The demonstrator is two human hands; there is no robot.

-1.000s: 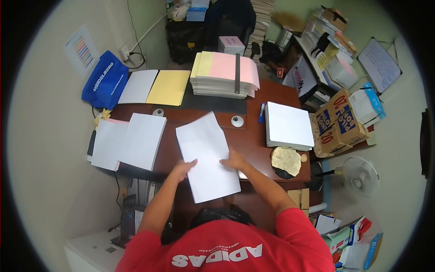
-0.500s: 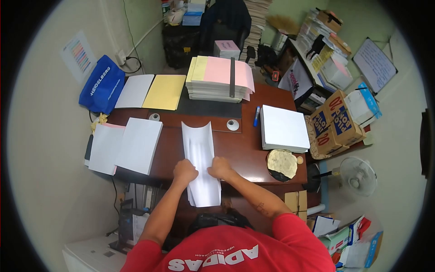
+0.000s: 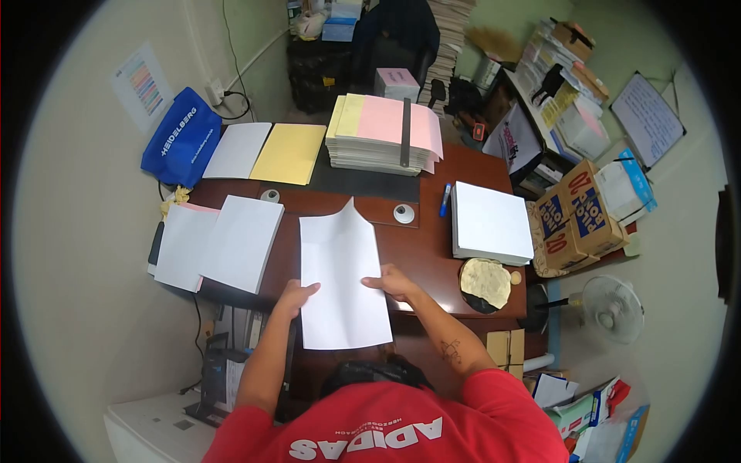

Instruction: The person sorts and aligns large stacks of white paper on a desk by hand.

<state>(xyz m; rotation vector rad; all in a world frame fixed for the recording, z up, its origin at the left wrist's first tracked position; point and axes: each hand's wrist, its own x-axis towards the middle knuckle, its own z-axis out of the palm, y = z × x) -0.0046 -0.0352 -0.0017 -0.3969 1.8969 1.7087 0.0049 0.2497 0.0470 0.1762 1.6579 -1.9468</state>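
Both hands grip a sheaf of white paper (image 3: pixel 340 262) at the near edge of the brown desk. My left hand (image 3: pixel 295 298) is closed on its left edge, thumb lying on top. On the opposite edge, my right hand (image 3: pixel 395 284) pinches the sheaf, its thumb also on the upper face and the fingers partly hidden underneath. The paper bows gently, with its far right corner curling up. Left of the sheaf lie two white paper stacks, the nearer one (image 3: pixel 242 243) overlapping the other (image 3: pixel 183 248). A thick white stack (image 3: pixel 492 220) sits to the right.
Across the desk (image 3: pixel 432 270) stands a tall stack of paper (image 3: pixel 378 158) topped with pink and yellow sheets and a metal ruler (image 3: pixel 405 131). Beside it are yellow paper (image 3: pixel 289 154) and a blue bag (image 3: pixel 181 139). A blue marker (image 3: pixel 445 199) and a round pale pad (image 3: pixel 485 283) lie rightward.
The sheaf has gone from a deep trough-like bend to nearly flat and wider. My hands have moved apart, and their thumbs now rest along its edges.
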